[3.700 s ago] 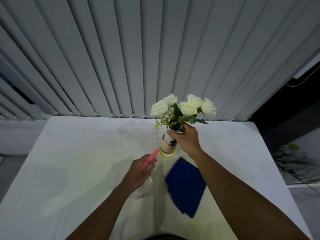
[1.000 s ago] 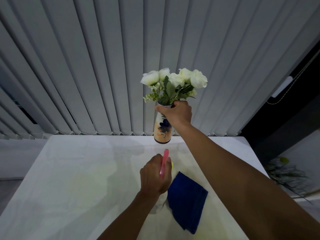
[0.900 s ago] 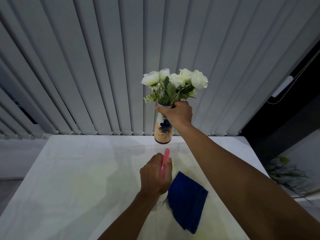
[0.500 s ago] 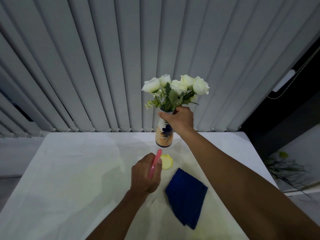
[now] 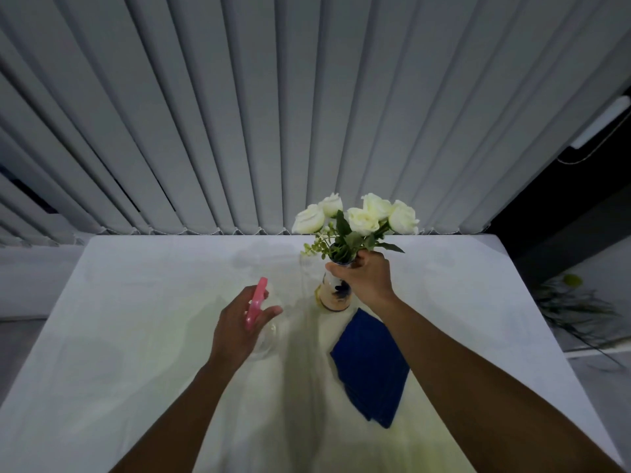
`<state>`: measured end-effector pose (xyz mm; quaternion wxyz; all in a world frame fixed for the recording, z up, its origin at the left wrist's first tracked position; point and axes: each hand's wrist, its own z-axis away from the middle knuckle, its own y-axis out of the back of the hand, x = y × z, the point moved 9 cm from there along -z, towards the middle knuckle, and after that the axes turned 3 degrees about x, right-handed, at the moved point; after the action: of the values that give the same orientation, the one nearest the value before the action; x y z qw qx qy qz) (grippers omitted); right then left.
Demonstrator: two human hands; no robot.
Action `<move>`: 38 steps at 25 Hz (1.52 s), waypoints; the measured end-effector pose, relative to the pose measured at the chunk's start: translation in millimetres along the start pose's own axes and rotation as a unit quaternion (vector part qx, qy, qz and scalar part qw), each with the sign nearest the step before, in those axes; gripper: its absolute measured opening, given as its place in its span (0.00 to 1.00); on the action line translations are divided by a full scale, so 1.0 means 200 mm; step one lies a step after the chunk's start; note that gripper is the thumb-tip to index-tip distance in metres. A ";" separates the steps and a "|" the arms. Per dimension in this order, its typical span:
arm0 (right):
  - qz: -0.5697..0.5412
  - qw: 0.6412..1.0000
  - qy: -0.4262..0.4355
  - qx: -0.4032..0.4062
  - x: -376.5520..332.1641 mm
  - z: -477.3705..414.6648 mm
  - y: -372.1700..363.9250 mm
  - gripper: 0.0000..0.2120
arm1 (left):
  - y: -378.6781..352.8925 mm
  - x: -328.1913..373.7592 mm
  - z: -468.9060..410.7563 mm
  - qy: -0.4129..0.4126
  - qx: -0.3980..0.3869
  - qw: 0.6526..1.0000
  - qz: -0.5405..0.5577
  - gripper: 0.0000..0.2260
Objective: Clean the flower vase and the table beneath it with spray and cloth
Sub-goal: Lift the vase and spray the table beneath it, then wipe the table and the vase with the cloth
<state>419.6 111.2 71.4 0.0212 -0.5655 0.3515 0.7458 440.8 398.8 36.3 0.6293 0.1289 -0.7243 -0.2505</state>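
Note:
A painted vase (image 5: 333,298) with white roses (image 5: 355,216) stands upright on the white table (image 5: 136,302), its base touching the surface. My right hand (image 5: 365,276) grips the vase around its neck. My left hand (image 5: 239,327) holds a clear spray bottle (image 5: 268,339) with a pink trigger head (image 5: 256,302), left of the vase and low over the table. A folded dark blue cloth (image 5: 370,363) lies flat on the table, just in front of the vase and under my right forearm.
Grey vertical blinds (image 5: 273,114) hang right behind the table's far edge. To the right of the table is a dark gap, with some plant stems (image 5: 573,305) lying on a lower surface there.
My right hand has lowered the vase from the air down onto the table, over the spot where a yellowish mark showed. My left hand with the spray bottle has shifted left, away from the vase.

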 end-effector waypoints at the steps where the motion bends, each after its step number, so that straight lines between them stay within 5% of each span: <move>1: -0.002 1.000 -0.003 0.006 0.03 0.00 0.00 0.11 | 0.01 -0.02 -0.01 0.007 0.006 1.000 0.019 0.27; 5: -0.022 1.000 -0.007 0.018 0.07 0.00 -0.01 0.15 | 0.04 -0.04 0.01 0.046 0.009 0.996 0.075 0.24; 12: -0.041 0.999 -0.017 0.013 0.11 -0.01 -0.05 0.17 | 0.13 -0.05 0.10 0.040 0.028 0.999 0.010 0.43; 16: -0.078 0.997 -0.024 -0.007 0.12 -0.01 -0.07 0.16 | 0.19 0.30 0.17 -0.164 0.158 0.971 -0.073 0.19; 19: -0.082 0.996 -0.022 -0.020 0.13 -0.02 -0.08 0.16 | -0.06 0.50 0.18 -0.258 0.051 0.961 -0.090 0.08; 22: -0.056 0.995 -0.008 -0.081 0.14 0.01 -0.08 0.21 | -0.37 0.43 0.10 -0.132 -0.113 0.982 -0.077 0.14; 25: -0.020 0.992 -0.021 -0.123 0.26 0.16 -0.08 0.26 | -0.54 0.29 -0.03 0.057 -0.165 0.984 -0.028 0.28; 27: 0.065 0.990 -0.050 -0.113 0.46 0.28 -0.08 0.33 | -0.59 0.29 -0.12 0.077 -0.158 0.984 -0.003 0.33; 31: 0.266 0.945 -0.056 -0.180 0.82 0.52 -0.18 0.50 | -0.65 0.35 -0.25 0.073 -0.144 0.985 0.058 0.14; 34: 0.370 0.904 -0.003 -0.213 0.92 0.59 -0.25 0.60 | -0.67 0.36 -0.32 0.071 -0.130 0.987 0.066 0.16; 38: 0.414 0.889 0.071 -0.183 0.98 0.59 -0.25 0.45 | -0.69 0.35 -0.37 0.060 -0.131 0.988 0.051 0.16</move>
<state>273.8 142.1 -108.9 -0.4179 -0.4140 0.4118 0.6960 482.0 232.4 29.8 0.6951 0.0234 -0.6518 -0.3023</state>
